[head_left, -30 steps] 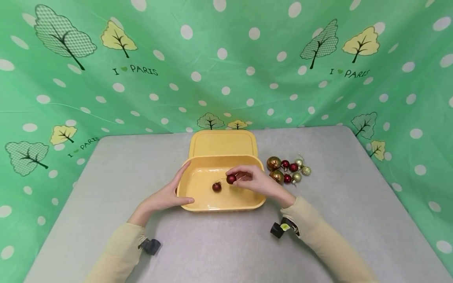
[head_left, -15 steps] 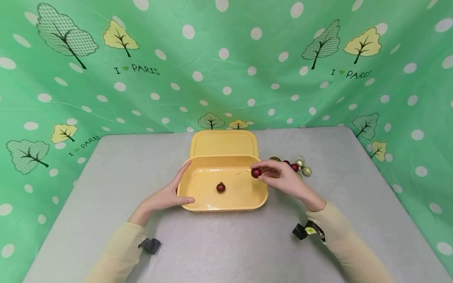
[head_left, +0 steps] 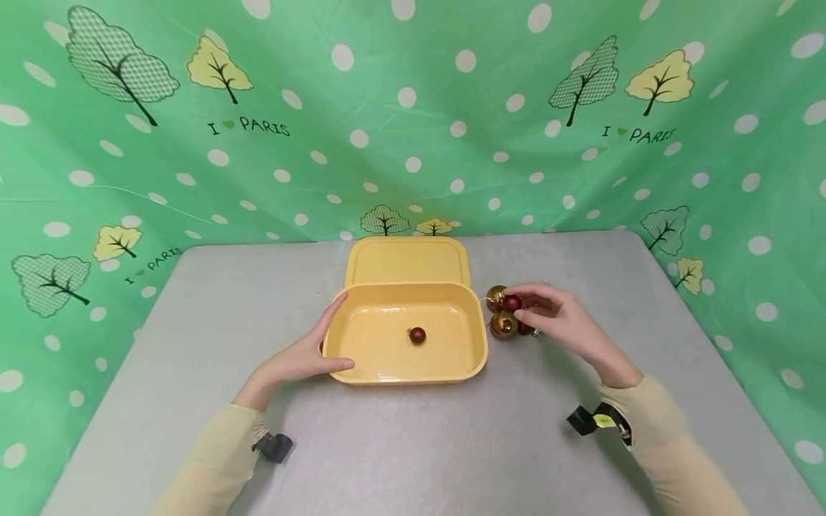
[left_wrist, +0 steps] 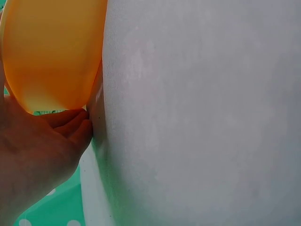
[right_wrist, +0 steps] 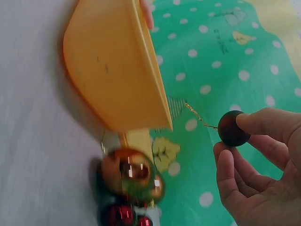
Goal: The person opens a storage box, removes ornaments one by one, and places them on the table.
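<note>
A yellow box [head_left: 405,369] stands on the table, its inside facing up. My left hand [head_left: 308,352] holds its left end, thumb over the rim; in the left wrist view the fingers [left_wrist: 70,123] curl against the box's side. One dark red bauble [head_left: 418,335] lies inside the box. Right of the box, my right hand [head_left: 560,319] pinches another dark red bauble [right_wrist: 233,128] between thumb and fingers, with a gold string trailing from it. Below that hand lie two large shiny gold-brown baubles [head_left: 504,325] and small red baubles [right_wrist: 117,215], partly hidden by the hand.
A yellow lid [head_left: 408,261] lies behind the box. The grey table [head_left: 413,451] extends in front and to both sides. A green dotted cloth [head_left: 413,129] with printed trees hangs around the back and sides.
My right hand has moved right with its bauble, from over the box to above the other baubles. The loose bauble in the box has rolled right. My left hand stays put.
</note>
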{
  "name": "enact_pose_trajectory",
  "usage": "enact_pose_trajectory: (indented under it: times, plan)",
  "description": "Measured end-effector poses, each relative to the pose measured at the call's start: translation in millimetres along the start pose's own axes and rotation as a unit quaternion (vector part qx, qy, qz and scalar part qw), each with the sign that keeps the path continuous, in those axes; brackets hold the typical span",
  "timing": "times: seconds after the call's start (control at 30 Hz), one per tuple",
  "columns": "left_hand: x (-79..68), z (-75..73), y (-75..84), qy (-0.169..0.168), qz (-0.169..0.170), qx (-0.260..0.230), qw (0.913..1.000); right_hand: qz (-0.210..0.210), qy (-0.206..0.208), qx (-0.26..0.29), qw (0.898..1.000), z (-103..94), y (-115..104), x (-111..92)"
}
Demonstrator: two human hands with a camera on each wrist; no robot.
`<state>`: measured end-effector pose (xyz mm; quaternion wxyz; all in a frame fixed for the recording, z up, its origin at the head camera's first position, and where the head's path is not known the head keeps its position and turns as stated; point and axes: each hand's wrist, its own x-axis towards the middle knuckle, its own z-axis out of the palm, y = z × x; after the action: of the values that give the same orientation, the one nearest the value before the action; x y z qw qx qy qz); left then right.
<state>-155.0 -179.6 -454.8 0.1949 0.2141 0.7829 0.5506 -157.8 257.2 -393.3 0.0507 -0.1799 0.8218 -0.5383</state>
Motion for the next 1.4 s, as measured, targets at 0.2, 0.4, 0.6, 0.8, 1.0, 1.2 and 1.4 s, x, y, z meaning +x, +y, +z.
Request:
enact_pose_trajectory:
  times: [0.2,0.4,0.6,0.8,1.0,1.2,1.4]
  plan:
    - [0.1,-0.2,-1.6,0.001,0.006,0.006,1.0,-0.009,0.026,-0.011,1.0,-20.6,11,-14]
    - [0.1,0.1,-2.8,0.0,0.007,-0.001,1.0,-0.023,0.039,-0.028,0.999,-32.9,23,-25]
    - [0.9,0.4,-2.1,0.001,0.007,0.002,1.0,-0.015,0.046,-0.043,0.998,-36.4,38,-32]
    - [1.7,0.4,-1.3,0.002,0.01,0.007,0.9999,0.003,0.047,-0.064,0.997,-38.8,48,-36]
    - [2.3,-0.6,-1.1,0.002,0.015,0.013,0.9998,0.017,0.049,-0.09,0.995,-39.6,61,-35]
    - [2.1,-1.5,-1.6,0.004,0.018,0.021,0.9996,0.004,0.058,-0.119,0.991,-38.2,72,-36]
    - [2.0,-1.1,-2.3,0.004,0.018,0.021,0.9996,0.024,0.07,-0.127,0.989,-36.7,78,-39]
